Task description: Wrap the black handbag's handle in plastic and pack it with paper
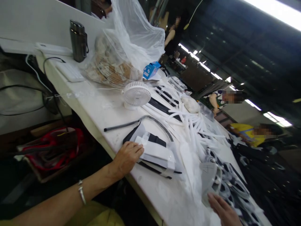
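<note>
Well, left fingers point(139, 150) touch a white bundle point(157, 154)

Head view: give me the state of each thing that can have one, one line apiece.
Flask: upright, lid on.
Fan: upright; running or not, unclear.
Plastic bag: holding brown pieces.
Blue box: open or shut, unclear.
White tubes: loose, heaped.
Dark strip: bent.
Ceiling light: lit.
Left hand: resting on layered pieces.
Right hand: partly out of view, grip unclear.
</note>
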The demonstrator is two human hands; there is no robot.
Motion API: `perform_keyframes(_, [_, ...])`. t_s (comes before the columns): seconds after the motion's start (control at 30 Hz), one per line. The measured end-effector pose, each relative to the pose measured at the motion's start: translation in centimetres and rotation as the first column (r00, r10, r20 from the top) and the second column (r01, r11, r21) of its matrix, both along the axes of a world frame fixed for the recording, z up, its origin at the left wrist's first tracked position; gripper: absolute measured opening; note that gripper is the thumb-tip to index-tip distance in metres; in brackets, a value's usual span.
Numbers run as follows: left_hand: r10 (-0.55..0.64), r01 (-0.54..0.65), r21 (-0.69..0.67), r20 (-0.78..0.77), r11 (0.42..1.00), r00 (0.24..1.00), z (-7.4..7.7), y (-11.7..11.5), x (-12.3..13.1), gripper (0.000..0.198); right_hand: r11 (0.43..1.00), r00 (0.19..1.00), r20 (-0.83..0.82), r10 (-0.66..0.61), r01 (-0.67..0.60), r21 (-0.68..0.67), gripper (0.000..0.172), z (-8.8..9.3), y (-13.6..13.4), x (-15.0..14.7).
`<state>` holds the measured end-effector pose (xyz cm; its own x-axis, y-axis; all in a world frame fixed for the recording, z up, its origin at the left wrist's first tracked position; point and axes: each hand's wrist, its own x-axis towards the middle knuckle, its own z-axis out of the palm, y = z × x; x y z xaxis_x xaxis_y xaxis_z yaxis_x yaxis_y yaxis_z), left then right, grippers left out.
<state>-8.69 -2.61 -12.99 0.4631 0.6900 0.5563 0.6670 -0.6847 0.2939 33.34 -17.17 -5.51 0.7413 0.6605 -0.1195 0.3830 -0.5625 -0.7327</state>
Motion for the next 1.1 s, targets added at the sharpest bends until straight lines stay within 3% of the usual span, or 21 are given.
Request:
perform_keyframes(0.07, [0.0,0.0,-0.002,0.006,1.0,1.0,-0.2,0.0,0.1,0.028,0.968,0.968,0.074,0.239,-0.232,-0.094,0.041,2.8,3.9,-3.7])
perform_keyframes(0.1, [0.002,-0.002,-0.001,0.005,1.0,1.0,-0.3,-0.1,0.1,0.028,0.916,0.915,0.081,0.394,-0.383,-0.122,0.039,4.2,6.1,-6.2])
perform_keyframes(0.13, [0.005,-0.005,-0.002,0.003,1.0,1.0,-0.4,-0.1,0.1,0.028,0.823,0.823,0.082,0.562,-0.546,-0.158,0.036,5.5,8.3,-9.1])
perform_keyframes(0.2, [0.013,-0.013,-0.006,0.002,1.0,1.0,-0.5,-0.1,0.1,0.028,0.568,0.574,0.052,0.817,-0.787,-0.241,0.028,7.4,12.6,-15.1])
perform_keyframes(0.27, [0.016,-0.016,-0.009,0.008,1.0,1.0,-0.4,-0.1,0.1,0.028,0.345,0.354,0.02,0.935,-0.893,-0.288,0.022,8.0,16.5,-20.2])
perform_keyframes(0.33, [0.011,-0.011,-0.011,0.017,1.0,1.0,-0.3,-0.2,0.1,0.028,0.149,0.156,0.014,0.988,-0.909,-0.389,0.017,7.5,19.9,-23.7])
perform_keyframes(0.4, [0.004,-0.004,-0.017,0.023,1.0,1.0,-0.2,-0.2,0.0,0.027,-0.017,-0.042,0.032,0.999,-0.832,-0.554,0.015,6.4,23.0,-25.8])
perform_keyframes(0.47, [-0.005,0.006,-0.03,0.023,1.0,1.0,-0.2,-0.2,-0.1,0.027,-0.116,-0.192,0.038,0.981,-0.726,-0.678,0.012,5.1,25.6,-27.1])
perform_keyframes(0.53, [-0.015,0.016,-0.044,0.022,0.999,1.0,-0.4,-0.2,-0.1,0.025,-0.171,-0.276,0.025,0.961,-0.66,-0.731,0.011,3.9,27.7,-28.0])
perform_keyframes(0.67, [-0.037,0.039,-0.083,0.029,0.996,0.999,-0.8,0.0,-0.2,0.024,-0.243,-0.406,0.026,0.914,-0.595,-0.766,0.025,2.1,29.8,-28.6])
perform_keyframes(0.73, [-0.045,0.048,-0.105,0.032,0.993,0.998,-0.8,0.1,-0.2,0.024,-0.234,-0.491,0.124,0.862,-0.602,-0.763,0.035,1.4,30.5,-28.1])
perform_keyframes(0.8, [-0.048,0.052,-0.112,0.035,0.992,0.998,-0.8,0.2,-0.2,0.024,-0.187,-0.518,0.238,0.822,-0.639,-0.746,0.043,1.1,31.2,-27.2])
perform_keyframes(0.87, [-0.05,0.054,-0.112,0.037,0.992,0.998,-0.8,0.2,-0.2,0.024,-0.097,-0.454,0.32,0.832,-0.685,-0.722,0.044,1.2,31.9,-25.9])
perform_keyframes(1.0, [-0.051,0.055,-0.11,0.042,0.992,0.998,-0.6,0.2,-0.2,0.024,0.165,-0.201,0.468,0.861,-0.759,-0.63,0.05,1.8,32.0,-23.2])
perform_keyframes(1.03, [-0.048,0.052,-0.106,0.047,0.993,0.998,-0.6,0.3,-0.2,0.023,0.21,-0.139,0.483,0.865,-0.773,-0.598,0.055,1.6,31.6,-22.8])
perform_keyframes(1.1, [-0.04,0.046,-0.091,0.059,0.995,0.997,-0.5,0.3,-0.2,0.022,0.247,-0.051,0.471,0.881,-0.799,-0.548,0.066,0.7,30.4,-22.4])
